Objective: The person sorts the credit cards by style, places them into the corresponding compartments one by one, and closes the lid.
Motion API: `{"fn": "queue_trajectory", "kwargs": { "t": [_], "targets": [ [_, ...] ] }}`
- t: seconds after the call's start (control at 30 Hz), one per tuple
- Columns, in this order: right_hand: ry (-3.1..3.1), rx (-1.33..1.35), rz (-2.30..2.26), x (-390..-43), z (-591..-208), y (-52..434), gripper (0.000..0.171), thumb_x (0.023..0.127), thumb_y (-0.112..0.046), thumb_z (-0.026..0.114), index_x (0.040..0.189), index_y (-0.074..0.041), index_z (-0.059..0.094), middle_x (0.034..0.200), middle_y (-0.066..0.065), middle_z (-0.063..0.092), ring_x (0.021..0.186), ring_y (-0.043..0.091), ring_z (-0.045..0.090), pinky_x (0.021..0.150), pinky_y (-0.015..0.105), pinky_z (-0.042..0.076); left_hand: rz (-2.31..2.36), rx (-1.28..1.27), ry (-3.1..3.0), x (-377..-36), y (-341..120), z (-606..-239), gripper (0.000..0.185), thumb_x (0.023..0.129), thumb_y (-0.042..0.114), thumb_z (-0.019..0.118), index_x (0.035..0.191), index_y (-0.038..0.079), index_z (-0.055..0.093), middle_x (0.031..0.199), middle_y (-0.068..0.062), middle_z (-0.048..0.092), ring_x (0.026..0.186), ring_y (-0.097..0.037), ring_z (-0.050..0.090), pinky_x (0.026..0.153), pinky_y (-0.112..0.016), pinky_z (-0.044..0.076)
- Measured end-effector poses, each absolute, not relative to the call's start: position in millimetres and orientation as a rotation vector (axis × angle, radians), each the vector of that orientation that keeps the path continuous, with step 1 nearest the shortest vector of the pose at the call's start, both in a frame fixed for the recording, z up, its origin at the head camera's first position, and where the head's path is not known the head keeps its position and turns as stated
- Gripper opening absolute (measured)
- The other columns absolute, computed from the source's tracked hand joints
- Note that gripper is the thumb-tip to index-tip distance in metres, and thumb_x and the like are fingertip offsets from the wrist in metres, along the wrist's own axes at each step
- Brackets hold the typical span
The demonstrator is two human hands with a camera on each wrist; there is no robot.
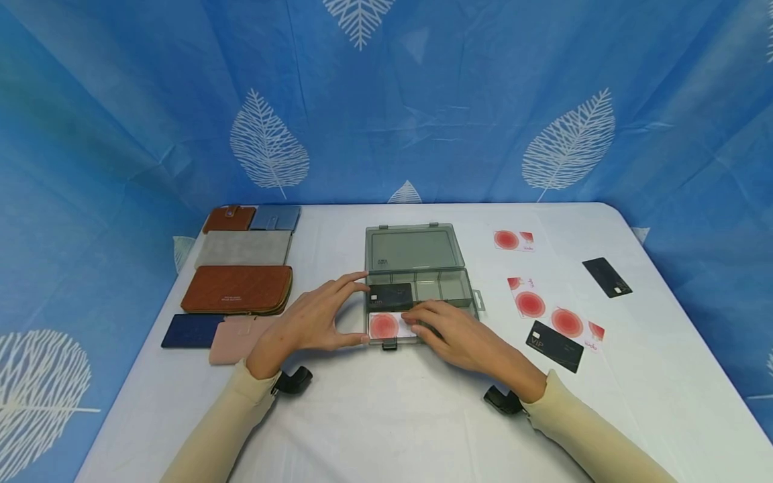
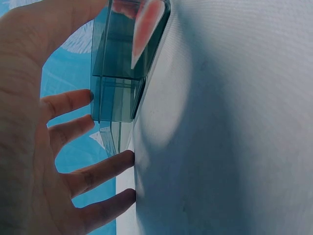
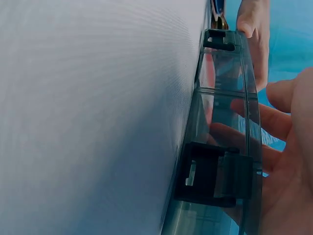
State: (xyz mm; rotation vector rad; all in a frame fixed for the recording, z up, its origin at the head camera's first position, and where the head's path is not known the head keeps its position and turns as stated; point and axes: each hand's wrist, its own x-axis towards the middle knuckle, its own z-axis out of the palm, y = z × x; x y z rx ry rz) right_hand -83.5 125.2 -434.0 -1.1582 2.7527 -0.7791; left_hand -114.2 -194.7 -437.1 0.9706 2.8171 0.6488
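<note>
A grey see-through plastic box lies with its lid folded back, its compartments toward me. One black VIP card sits in the back left compartment. In the front left compartment is a white card with a red circle. My right hand reaches into the box with its fingertips on that card's right end; in the right wrist view its thumb stays apart, above the wall. My left hand is spread along the box's left side, thumb at the front corner, fingertips at the wall.
Wallets lie at the left: a brown zip wallet, grey, navy, pink, blue and small brown ones. Right of the box are red-circle cards and black cards. A blue leaf-print curtain hangs behind.
</note>
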Motion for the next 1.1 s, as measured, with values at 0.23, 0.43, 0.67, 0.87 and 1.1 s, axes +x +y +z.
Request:
{"fn": "queue_trajectory", "kwargs": {
  "t": [0.23,0.43,0.67,0.87,1.1],
  "targets": [
    [2.729,-1.145,-0.738,-82.9,-432.9,127.2,0.04,0.115,-0.036,0.053,0.143,-0.014,0.07,0.143,0.0,0.069,0.136,0.025,0.061,0.113,0.05,0.049,0.652,0.956,2.8,-114.7,-193.9,-435.6,0.089,0.084,0.07,0.08,0.155,0.022,0.054,0.174,0.001,0.034,0.144,-0.031,0.055,0.098,-0.058,0.058],
    [2.73,-1.081,-0.724,-82.9,-428.1,130.5,0.04,0.114,-0.041,0.054,0.143,-0.019,0.071,0.144,-0.004,0.069,0.137,0.024,0.061,0.112,0.052,0.05,0.654,0.95,2.794,-114.9,-192.7,-435.5,0.089,0.084,0.069,0.08,0.155,0.022,0.054,0.175,0.001,0.033,0.144,-0.032,0.054,0.098,-0.059,0.057],
    [2.783,-0.999,-0.769,-87.9,-408.3,146.3,0.033,0.107,-0.032,0.069,0.138,-0.02,0.074,0.135,-0.003,0.073,0.129,0.024,0.066,0.105,0.053,0.055,0.662,0.968,2.799,-115.0,-191.9,-437.1,0.088,0.084,0.069,0.08,0.154,0.022,0.055,0.175,0.001,0.034,0.144,-0.032,0.054,0.097,-0.06,0.058],
    [2.873,-0.934,-0.865,-92.8,-399.0,183.6,0.038,0.101,-0.021,0.078,0.138,-0.015,0.073,0.134,0.003,0.073,0.122,0.027,0.07,0.098,0.053,0.058,0.656,0.963,2.8,-114.4,-192.0,-435.7,0.089,0.084,0.068,0.081,0.155,0.021,0.054,0.174,-0.001,0.034,0.144,-0.033,0.054,0.098,-0.059,0.057],
    [2.94,-0.838,-0.886,-94.8,-392.4,243.1,0.04,0.095,-0.005,0.082,0.133,-0.006,0.072,0.13,0.008,0.075,0.115,0.03,0.072,0.093,0.054,0.06,0.643,0.958,2.806,-113.6,-192.2,-434.7,0.09,0.084,0.068,0.08,0.155,0.02,0.054,0.174,-0.002,0.035,0.143,-0.033,0.055,0.098,-0.059,0.058]
  ]
}}
